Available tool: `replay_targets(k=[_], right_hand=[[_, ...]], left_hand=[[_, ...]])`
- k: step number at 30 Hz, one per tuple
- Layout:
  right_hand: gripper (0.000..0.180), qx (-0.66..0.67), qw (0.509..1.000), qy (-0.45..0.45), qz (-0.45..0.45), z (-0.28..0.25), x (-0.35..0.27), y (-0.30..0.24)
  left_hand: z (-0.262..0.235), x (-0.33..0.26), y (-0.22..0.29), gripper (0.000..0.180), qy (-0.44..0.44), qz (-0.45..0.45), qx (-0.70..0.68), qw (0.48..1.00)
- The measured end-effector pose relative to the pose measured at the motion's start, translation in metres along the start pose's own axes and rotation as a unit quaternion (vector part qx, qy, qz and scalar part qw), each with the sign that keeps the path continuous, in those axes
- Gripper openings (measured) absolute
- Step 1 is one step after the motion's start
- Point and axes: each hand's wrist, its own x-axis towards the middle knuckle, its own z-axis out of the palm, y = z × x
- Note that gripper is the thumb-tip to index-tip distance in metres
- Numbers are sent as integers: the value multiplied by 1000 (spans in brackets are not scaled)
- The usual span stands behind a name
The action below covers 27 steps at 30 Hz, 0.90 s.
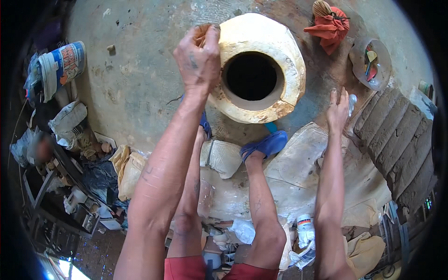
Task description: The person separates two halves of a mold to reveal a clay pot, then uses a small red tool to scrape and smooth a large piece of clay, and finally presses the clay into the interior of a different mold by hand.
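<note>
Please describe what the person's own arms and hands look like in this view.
Both forearms are bare, with no sleeves in view. The left forearm bears a dark marking and thin pale lines; the left hand has a dark marking too. No gloves or watch show on it or the right hand.

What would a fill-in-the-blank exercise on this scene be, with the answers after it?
1. The left hand is at a pale block whose hole is ____ in shape.
2. In the picture, the bucket lies to the ____ of the left hand.
3. The shoes are coloured ____.
4. In the picture, the right hand is ____ than the red cloth, not higher.

Missing words: round; left; blue; lower.
</note>
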Motion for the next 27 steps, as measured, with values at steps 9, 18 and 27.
replay_targets(k=[9, 18, 27], right_hand=[[97, 321, 944, 13, -70, -19, -136, -200], [99, 536, 844, 14, -1, -3, -139, -216], [98, 499, 866, 24, -16, -7, -132, -216]], left_hand=[[-11, -57, -23, 60, -52, 86, 10, 995], [-14, -58, -23, 56, -21, 148, 137, 979], [-5, -63, -16, 54, -9, 125, 147, 981]])
